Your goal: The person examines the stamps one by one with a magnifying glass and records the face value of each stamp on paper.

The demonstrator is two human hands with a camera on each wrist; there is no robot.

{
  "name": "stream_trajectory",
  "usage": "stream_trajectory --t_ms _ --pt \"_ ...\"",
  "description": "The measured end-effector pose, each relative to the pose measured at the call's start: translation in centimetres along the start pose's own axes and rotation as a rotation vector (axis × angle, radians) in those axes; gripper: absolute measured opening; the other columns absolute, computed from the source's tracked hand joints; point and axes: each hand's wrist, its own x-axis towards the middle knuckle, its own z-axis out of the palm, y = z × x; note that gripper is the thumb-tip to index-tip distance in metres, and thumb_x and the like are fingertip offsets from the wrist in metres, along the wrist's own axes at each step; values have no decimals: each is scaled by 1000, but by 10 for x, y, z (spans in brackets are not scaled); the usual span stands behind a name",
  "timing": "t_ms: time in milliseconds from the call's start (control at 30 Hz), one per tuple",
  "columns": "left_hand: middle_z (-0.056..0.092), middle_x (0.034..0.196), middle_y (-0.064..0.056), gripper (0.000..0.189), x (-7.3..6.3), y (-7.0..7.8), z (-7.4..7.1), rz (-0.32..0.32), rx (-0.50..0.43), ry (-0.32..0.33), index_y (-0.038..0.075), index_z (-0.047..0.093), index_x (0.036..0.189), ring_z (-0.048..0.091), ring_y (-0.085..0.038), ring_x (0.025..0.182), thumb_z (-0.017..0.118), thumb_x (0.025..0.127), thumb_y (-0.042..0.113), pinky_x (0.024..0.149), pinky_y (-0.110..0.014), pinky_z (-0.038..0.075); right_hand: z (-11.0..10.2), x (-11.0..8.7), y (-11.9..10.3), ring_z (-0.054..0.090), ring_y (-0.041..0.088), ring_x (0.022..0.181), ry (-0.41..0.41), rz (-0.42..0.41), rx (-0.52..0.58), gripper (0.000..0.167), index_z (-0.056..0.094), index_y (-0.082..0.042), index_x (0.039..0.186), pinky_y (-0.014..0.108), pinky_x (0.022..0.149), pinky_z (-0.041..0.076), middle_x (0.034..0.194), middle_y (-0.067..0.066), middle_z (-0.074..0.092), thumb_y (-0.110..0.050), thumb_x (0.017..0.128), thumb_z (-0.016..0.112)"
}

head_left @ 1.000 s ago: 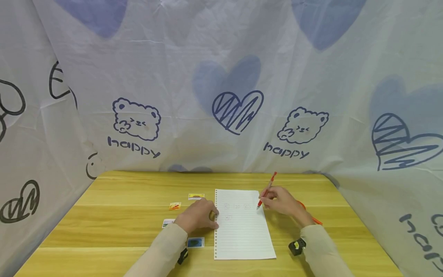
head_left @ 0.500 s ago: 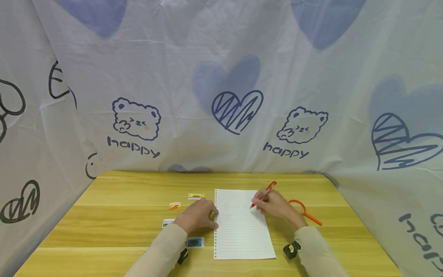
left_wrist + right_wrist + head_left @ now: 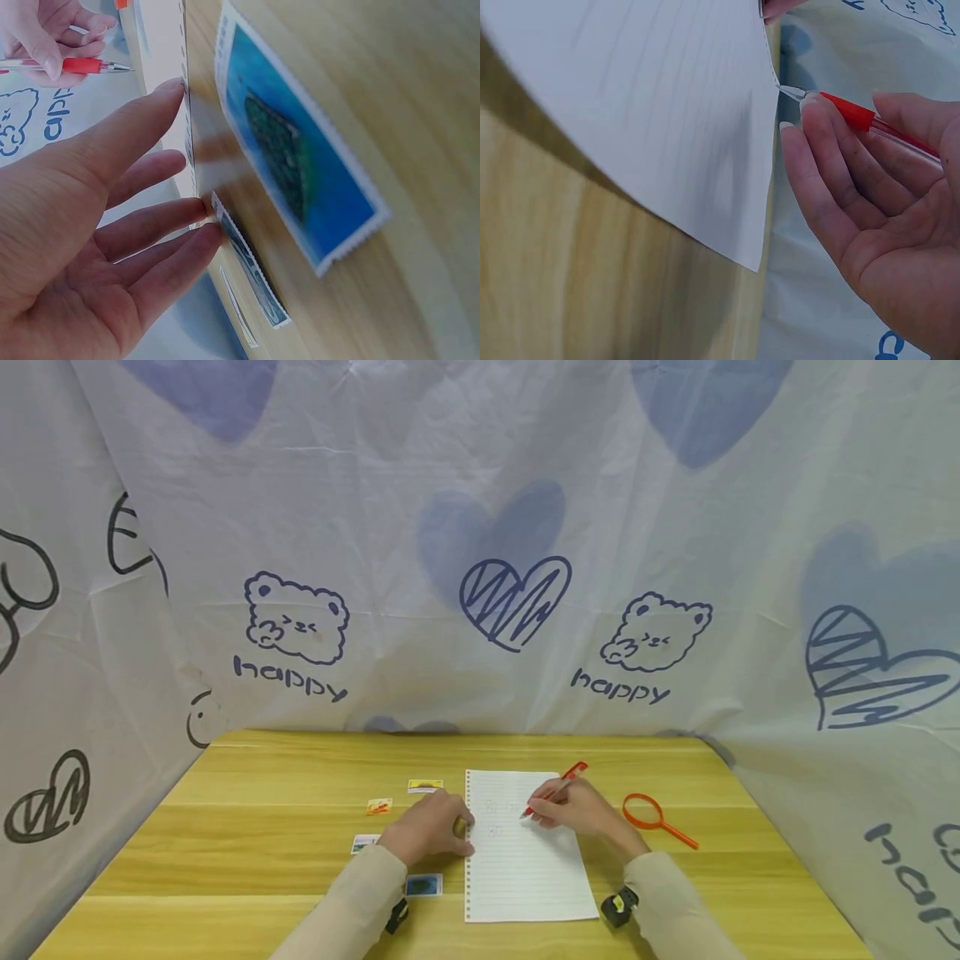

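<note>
A lined sheet of paper (image 3: 525, 877) lies on the table, with holes down its left edge and faint writing in its upper part. My right hand (image 3: 573, 810) pinches a red pen (image 3: 558, 787) over the sheet, its tip pointing down and left near the writing. In the right wrist view the pen (image 3: 847, 111) shows a red grip and clear barrel. At the sheet's left edge rests my left hand (image 3: 429, 827), thumb and fingers spread and loosely bent. Beside that hand lie a blue stamp (image 3: 424, 884) and a partly covered stamp (image 3: 364, 842).
Farther back are a yellow stamp (image 3: 425, 786) and an orange-yellow stamp (image 3: 379, 807). A red magnifying glass (image 3: 647, 812) lies right of the sheet on the wooden table (image 3: 262, 827). Behind the table hangs a printed white cloth (image 3: 405, 677).
My right hand has moved left with the pen, from the sheet's right edge in over the paper. The magnifying glass is now uncovered. My left hand has stayed in place.
</note>
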Motion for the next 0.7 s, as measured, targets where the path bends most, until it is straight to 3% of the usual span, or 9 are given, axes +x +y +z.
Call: stream_trajectory --t_ms 400,700 --pt "77 100 -6 39 1 0 -1 1 5 -1 5 80 110 49 -13 70 91 78 25 61 -26 37 16 5 3 71 10 72 31 39 25 17 75 0 100 27 68 61 87 10 78 -16 94 74" --pt "78 109 -9 39 0 1 -1 -3 3 1 5 80 110 51 -15 75 91 78 25 66 -28 41 20 6 2 70 10 71 48 56 -5 16 76 -1 99 29 68 61 85 9 78 -16 93 75"
